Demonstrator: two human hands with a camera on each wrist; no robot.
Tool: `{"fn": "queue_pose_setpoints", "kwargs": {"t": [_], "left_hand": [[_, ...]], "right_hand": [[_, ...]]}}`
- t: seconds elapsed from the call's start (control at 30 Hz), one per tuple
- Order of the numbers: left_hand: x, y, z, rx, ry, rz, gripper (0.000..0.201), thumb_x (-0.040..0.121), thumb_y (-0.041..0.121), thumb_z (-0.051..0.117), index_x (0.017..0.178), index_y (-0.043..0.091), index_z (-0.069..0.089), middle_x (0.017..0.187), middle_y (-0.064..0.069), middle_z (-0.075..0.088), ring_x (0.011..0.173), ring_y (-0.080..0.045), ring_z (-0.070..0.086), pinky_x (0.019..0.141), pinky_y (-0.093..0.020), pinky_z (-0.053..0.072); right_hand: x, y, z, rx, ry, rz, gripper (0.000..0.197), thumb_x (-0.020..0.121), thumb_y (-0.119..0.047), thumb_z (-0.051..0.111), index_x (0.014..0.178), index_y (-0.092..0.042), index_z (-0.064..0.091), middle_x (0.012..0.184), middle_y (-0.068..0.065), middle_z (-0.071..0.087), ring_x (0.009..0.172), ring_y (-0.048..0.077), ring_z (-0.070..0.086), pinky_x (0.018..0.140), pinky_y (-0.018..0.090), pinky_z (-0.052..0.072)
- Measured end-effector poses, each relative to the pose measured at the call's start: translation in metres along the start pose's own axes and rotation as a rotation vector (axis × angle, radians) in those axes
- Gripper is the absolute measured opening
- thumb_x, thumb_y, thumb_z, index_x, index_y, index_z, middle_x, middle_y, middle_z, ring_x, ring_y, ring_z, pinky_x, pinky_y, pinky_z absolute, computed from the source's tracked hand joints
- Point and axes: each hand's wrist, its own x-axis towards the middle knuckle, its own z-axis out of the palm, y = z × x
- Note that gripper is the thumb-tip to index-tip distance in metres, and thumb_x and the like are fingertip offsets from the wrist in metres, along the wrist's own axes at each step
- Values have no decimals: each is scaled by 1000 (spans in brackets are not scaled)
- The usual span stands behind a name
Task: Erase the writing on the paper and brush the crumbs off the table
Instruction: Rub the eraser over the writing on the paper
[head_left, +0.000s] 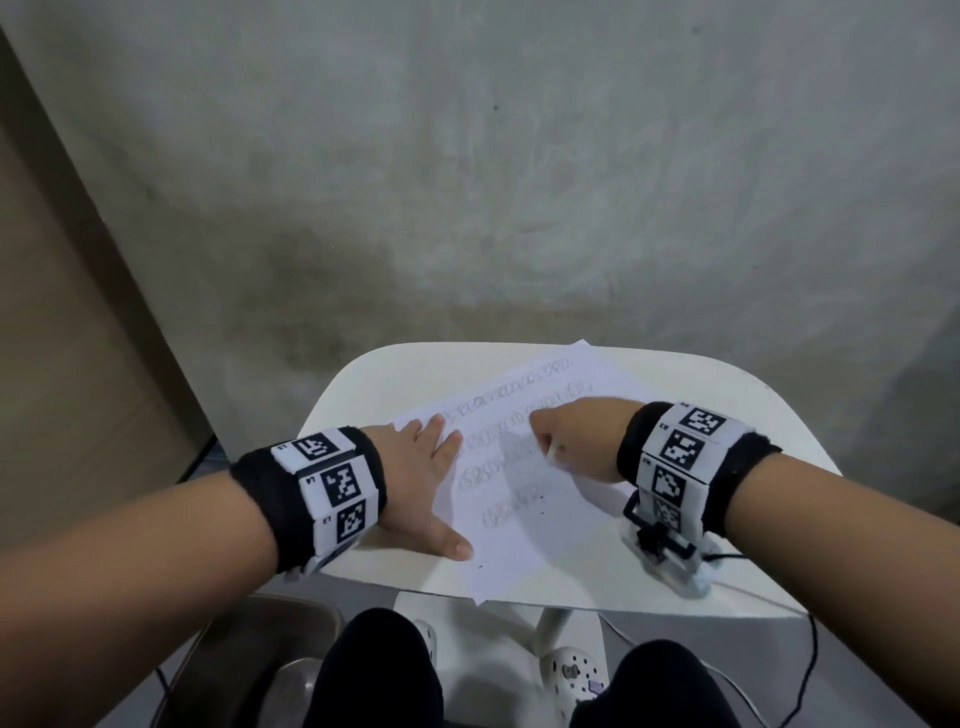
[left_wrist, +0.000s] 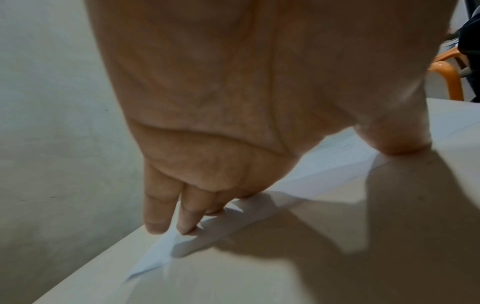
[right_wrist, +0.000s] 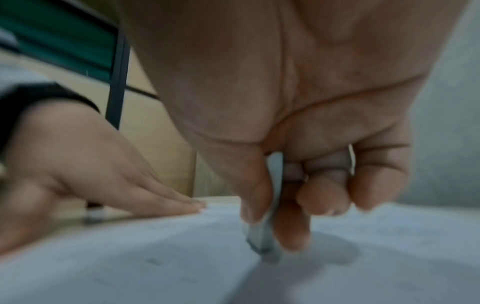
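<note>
A white sheet of paper (head_left: 524, 530) with rows of pencilled loops lies at an angle on the small white table (head_left: 395, 374). My left hand (head_left: 423, 470) lies flat on the sheet's left edge, fingers straight and thumb spread, pressing it down. My right hand (head_left: 569, 434) pinches a white eraser (right_wrist: 262, 234) between thumb and fingers. The eraser's tip touches the paper (right_wrist: 130, 267) in the middle rows of writing. In the left wrist view my fingertips (left_wrist: 158, 224) press on the paper's corner (left_wrist: 155, 259). A few dark crumbs (head_left: 542, 498) lie on the sheet.
The table's near edge (head_left: 623, 603) is close to my knees. A grey concrete floor lies beyond the table. A cable (head_left: 808, 670) hangs down from my right wrist. A white shoe (head_left: 574, 670) stands under the table, and an orange chair (left_wrist: 449, 76) stands off to the side.
</note>
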Motion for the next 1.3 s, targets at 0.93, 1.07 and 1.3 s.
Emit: {"fn": "queue_pose_setpoints", "kwargs": {"t": [0.93,1.07,1.3], "left_hand": [[-4,4,-5,-28,-42,-24,121,78,86,42,151,17,-26,159,-8,-30,151,-26,-13,121,-49,8],[-2,4,-5,-29,-37,-25,122,77,86,43,151,17,-26,159,-8,-30,151,-26,-12,121,-50,8],[-2,3,-6,-37,-34,-23,123,76,86,43,151,17,-26,159,-8,-30,151,-27,-12,121,-50,8]], "right_hand": [[-10,-22,9,-85,-53,-120,20,87,-5,47,91,-23,43,79,-2,56,74,20,55,58,26,37],[-10,-8,-3,3,-54,-48,16,88,-5,44,90,-21,43,70,-5,47,69,18,46,52,23,29],[-15,-13,-1,35,-126,-96,21,87,-2,44,97,-19,50,82,0,53,79,21,47,62,27,35]]}}
